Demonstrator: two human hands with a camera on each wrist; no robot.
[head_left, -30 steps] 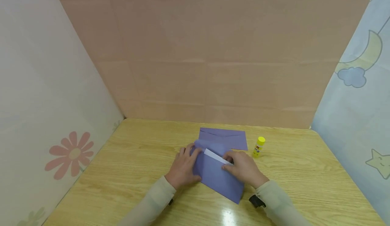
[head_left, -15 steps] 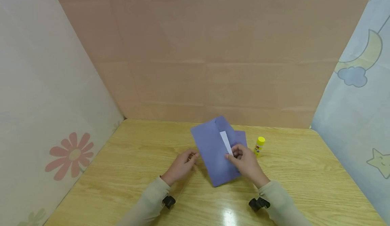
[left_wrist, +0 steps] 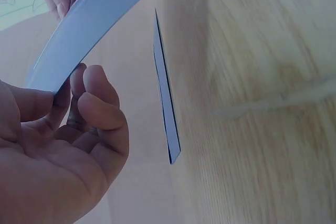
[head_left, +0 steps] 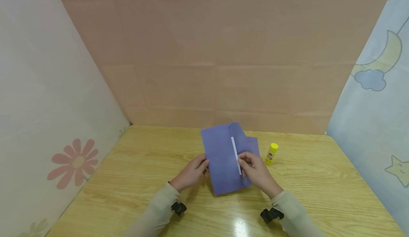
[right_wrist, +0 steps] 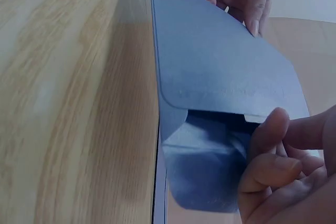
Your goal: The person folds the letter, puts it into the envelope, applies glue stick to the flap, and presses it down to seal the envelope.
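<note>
A purple envelope (head_left: 219,160) is held tilted above the table, its flap (right_wrist: 202,182) open toward the right. From its mouth a narrow strip of white paper (head_left: 234,146) sticks out. My left hand (head_left: 191,173) pinches the envelope's left edge between thumb and fingers; in the left wrist view the envelope (left_wrist: 94,35) bows slightly upward from that grip. At the mouth, my right hand (head_left: 258,172) pinches the white paper with thumb and curled fingers. The right wrist view shows the dark inside of the envelope, with most of the paper hidden.
Behind the held envelope, a second purple envelope (head_left: 253,144) lies flat on the wooden table (head_left: 143,151), partly covered in the head view. A yellow glue stick (head_left: 272,154) stands upright to the right. Paper-covered walls (head_left: 204,70) enclose the table's back and sides.
The envelope was lifted and turned more upright. The left hand let go, then took hold of the left edge. Less white paper shows outside the mouth than half a second ago.
</note>
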